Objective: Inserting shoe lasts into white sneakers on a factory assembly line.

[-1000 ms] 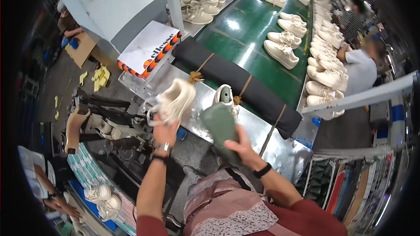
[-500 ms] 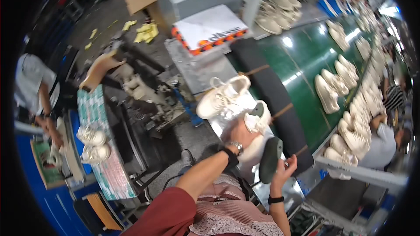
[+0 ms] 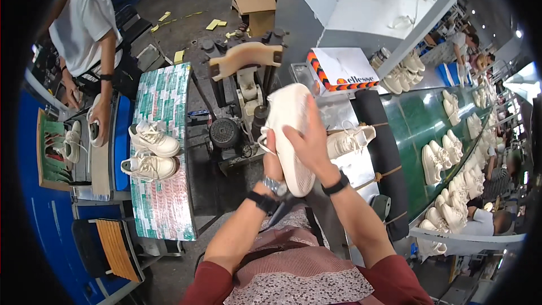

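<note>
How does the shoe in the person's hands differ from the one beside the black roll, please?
The held shoe is gripped by the left hand and right hand, while the bench shoe rests on the metal bench. The held shoe turns its sole to the camera; the bench shoe shows its laces and opening. The held shoe runs up the picture, the bench shoe more across it. Both are cream-coloured.

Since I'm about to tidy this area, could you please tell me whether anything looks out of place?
Yes: several yellow pieces lie scattered on the floor beyond the machine, looking more like litter than anything neatly placed. The shoe in the left hand and right hand shows no obvious damage.
</note>
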Action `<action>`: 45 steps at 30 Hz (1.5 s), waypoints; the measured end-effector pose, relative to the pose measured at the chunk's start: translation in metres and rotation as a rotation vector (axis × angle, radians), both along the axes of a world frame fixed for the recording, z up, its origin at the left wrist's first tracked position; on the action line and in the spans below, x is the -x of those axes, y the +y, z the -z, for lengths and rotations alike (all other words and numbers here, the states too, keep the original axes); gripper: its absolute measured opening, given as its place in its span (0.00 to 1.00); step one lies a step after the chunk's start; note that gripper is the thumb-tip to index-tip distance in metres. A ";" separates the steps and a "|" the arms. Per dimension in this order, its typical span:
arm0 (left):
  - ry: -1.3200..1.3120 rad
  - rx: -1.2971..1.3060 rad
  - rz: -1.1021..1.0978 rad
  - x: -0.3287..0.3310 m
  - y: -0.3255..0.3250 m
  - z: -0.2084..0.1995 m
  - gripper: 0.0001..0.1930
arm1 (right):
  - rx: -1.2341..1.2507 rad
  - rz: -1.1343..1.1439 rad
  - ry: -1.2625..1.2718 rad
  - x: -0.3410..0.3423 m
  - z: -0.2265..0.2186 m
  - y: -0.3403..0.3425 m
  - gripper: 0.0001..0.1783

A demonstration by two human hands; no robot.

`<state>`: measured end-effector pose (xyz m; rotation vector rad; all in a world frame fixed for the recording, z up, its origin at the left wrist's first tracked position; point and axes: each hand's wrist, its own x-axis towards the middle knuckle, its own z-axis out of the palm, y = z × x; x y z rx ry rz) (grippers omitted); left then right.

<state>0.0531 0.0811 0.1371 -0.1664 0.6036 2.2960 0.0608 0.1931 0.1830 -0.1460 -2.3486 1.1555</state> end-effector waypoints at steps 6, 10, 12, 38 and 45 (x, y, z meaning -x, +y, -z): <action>-0.068 -0.358 -0.128 0.044 -0.019 0.004 0.45 | -0.423 -0.027 -0.425 0.068 -0.061 -0.061 0.56; -0.149 -0.120 -0.205 0.038 -0.003 0.040 0.39 | -0.559 -0.016 -0.463 0.082 -0.055 -0.065 0.56; -0.188 0.070 -0.097 0.019 -0.029 0.074 0.34 | -0.479 -0.010 -0.382 0.051 -0.041 -0.066 0.56; 0.062 -0.066 -0.080 -0.004 -0.042 0.023 0.41 | -0.307 0.049 -0.132 -0.025 -0.022 -0.079 0.55; 0.136 0.392 0.385 -0.051 -0.202 0.058 0.36 | 1.516 -0.068 -0.462 -0.068 0.012 -0.060 0.39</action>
